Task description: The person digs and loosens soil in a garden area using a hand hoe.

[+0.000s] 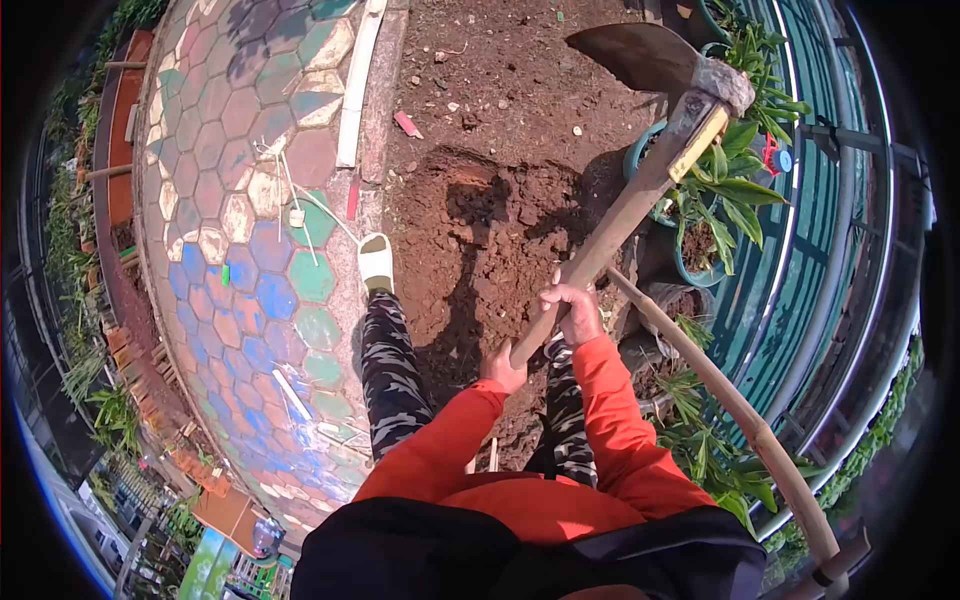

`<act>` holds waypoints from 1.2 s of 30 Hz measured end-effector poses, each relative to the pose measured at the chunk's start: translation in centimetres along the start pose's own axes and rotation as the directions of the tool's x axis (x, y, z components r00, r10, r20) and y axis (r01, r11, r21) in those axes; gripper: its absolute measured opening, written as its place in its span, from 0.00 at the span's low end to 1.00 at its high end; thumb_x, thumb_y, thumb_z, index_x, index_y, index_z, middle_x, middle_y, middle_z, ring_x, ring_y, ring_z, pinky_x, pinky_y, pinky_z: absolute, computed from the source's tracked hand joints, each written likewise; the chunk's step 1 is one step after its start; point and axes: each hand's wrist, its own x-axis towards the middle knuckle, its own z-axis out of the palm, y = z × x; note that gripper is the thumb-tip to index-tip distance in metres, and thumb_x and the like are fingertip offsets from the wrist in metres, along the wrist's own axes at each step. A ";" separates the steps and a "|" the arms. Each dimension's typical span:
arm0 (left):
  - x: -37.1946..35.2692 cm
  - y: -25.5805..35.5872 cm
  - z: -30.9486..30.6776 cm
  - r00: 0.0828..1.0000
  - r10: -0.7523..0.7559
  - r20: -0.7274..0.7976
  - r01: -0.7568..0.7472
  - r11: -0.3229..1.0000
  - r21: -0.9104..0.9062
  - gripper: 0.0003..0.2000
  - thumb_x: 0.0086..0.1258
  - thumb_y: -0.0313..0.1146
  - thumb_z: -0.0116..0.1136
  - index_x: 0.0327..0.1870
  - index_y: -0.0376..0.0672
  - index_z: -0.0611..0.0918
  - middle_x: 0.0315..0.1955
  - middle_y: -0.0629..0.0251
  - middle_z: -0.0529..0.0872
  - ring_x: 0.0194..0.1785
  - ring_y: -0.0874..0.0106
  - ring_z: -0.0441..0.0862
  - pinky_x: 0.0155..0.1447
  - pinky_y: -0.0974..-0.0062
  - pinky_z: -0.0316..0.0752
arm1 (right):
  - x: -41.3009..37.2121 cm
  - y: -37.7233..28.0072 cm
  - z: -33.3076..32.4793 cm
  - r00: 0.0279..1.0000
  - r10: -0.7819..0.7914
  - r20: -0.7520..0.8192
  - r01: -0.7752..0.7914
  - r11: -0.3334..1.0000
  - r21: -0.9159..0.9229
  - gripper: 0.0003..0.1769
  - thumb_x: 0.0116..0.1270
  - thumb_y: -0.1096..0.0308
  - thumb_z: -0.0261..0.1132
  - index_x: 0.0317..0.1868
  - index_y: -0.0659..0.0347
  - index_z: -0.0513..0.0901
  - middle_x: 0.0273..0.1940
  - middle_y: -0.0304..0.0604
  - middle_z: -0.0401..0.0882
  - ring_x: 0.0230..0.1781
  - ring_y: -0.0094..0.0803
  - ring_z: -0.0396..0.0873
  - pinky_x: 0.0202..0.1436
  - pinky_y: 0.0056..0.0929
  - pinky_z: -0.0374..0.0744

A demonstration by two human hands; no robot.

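Observation:
A hoe with a wooden handle (625, 215) is held up slantwise over the ground. Its broad metal blade (640, 58) is at the upper right, above the potted plants. My left hand (503, 367) is wrapped round the lower end of the handle. Further up the same handle, my right hand (573, 308) grips it, in front of my body. Below and beyond the hands lies loosened brown soil (510, 235) with a shallow dug hollow (475, 200).
Potted plants (700, 240) line the right side, beside a green fence (750, 290). A bamboo pole (720, 385) slants at the right. On the left, painted hexagonal paving (230, 220) runs along a concrete edge (375, 150). A white shoe (376, 258) stands on that edge.

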 end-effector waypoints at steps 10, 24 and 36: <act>25.1 30.6 -9.4 0.834 0.458 -0.307 -0.546 0.763 -0.346 0.13 0.54 0.39 0.68 0.34 0.43 0.79 0.25 0.52 0.84 0.31 0.55 0.85 0.35 0.65 0.77 | 3.5 -30.3 10.4 0.546 -0.742 0.388 0.787 0.613 0.065 0.11 0.58 0.75 0.63 0.40 0.62 0.72 0.24 0.38 0.68 0.22 0.28 0.67 0.33 0.30 0.72; 4.9 -3.3 -2.3 0.728 -0.622 0.289 0.583 0.783 0.217 0.17 0.54 0.39 0.60 0.41 0.39 0.84 0.37 0.46 0.86 0.45 0.53 0.84 0.50 0.60 0.78 | 13.0 15.7 -0.7 0.780 0.605 -0.161 -0.608 0.793 0.033 0.09 0.51 0.64 0.68 0.27 0.55 0.75 0.18 0.37 0.67 0.14 0.33 0.67 0.20 0.38 0.74; -5.2 -6.2 -2.9 0.751 -0.596 0.284 0.526 0.800 0.289 0.21 0.57 0.42 0.61 0.52 0.47 0.77 0.36 0.45 0.85 0.42 0.47 0.84 0.47 0.54 0.78 | 7.8 17.6 -0.9 0.816 0.569 -0.105 -0.553 0.820 0.147 0.11 0.52 0.68 0.66 0.20 0.53 0.71 0.16 0.34 0.68 0.13 0.28 0.67 0.20 0.31 0.71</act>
